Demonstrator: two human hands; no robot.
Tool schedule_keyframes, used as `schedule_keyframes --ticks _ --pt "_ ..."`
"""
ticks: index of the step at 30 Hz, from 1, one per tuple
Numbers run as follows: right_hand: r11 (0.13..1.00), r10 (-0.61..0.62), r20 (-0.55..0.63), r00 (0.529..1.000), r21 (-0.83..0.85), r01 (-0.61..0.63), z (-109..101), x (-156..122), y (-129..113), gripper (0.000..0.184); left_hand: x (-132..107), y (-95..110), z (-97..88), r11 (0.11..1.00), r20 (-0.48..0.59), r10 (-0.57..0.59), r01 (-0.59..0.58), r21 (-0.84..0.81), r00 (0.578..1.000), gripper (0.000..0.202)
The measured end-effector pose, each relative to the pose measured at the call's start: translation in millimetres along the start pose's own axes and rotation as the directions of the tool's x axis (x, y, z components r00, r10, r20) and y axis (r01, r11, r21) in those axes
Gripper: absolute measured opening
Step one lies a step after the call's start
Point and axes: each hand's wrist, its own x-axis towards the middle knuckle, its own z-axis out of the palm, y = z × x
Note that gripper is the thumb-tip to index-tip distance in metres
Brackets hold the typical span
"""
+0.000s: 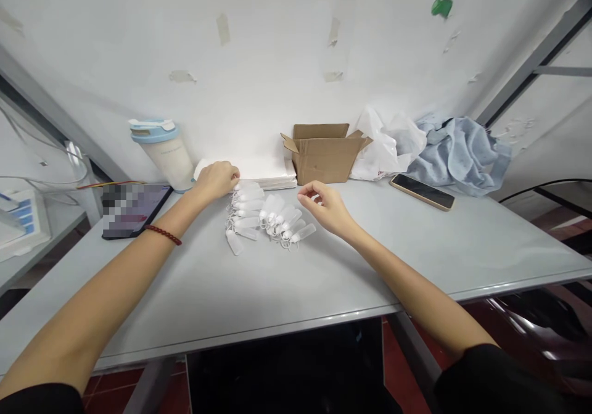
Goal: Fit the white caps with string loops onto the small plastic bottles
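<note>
Two groups of small translucent white plastic pieces with thin loops lie on the grey table (277,284). One group is a row of loop pieces (247,205) on the left; beside it is a slanting cluster of loop pieces (282,216). My left hand (216,181) is at the far end of the row, its fingers bent and drawn together; whatever they pinch is hidden. To the right of the cluster hovers my right hand (327,207), apart from the pieces. Its thumb and forefinger are curved with a gap between them, and nothing shows in it.
Along the wall stand a blue-lidded cup (166,155), a stack of white sheets (268,173), an open cardboard box (326,158), a white plastic bag (382,145) and a crumpled blue cloth (462,155). A phone (422,192) lies right, a dark tablet (157,207) left.
</note>
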Motion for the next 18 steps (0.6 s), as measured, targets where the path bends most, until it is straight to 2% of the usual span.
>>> schedule_keyframes --ticks 5,10,13,18 --pt "1.000 -0.010 -0.003 1.000 -0.011 0.010 0.9 0.4 1.7 0.009 1.5 3.6 1.3 0.993 0.006 0.048 -0.049 0.104 0.999 0.029" --pt "1.000 -0.021 -0.007 1.000 -0.022 0.021 0.6 0.2 2.0 0.010 1.7 4.3 -1.8 0.997 0.009 0.027 -0.027 0.070 1.000 0.027" --pt "0.998 -0.043 -0.011 0.999 -0.045 0.043 0.0 0.0 1.5 0.009 -4.3 7.0 -6.8 0.999 -0.046 -0.002 0.004 0.051 0.999 0.028" --pt "0.985 -0.124 -0.029 0.992 -0.123 0.120 0.2 -0.7 3.7 0.007 -25.6 20.4 -12.7 0.992 -0.169 -0.037 0.056 0.113 0.985 0.036"
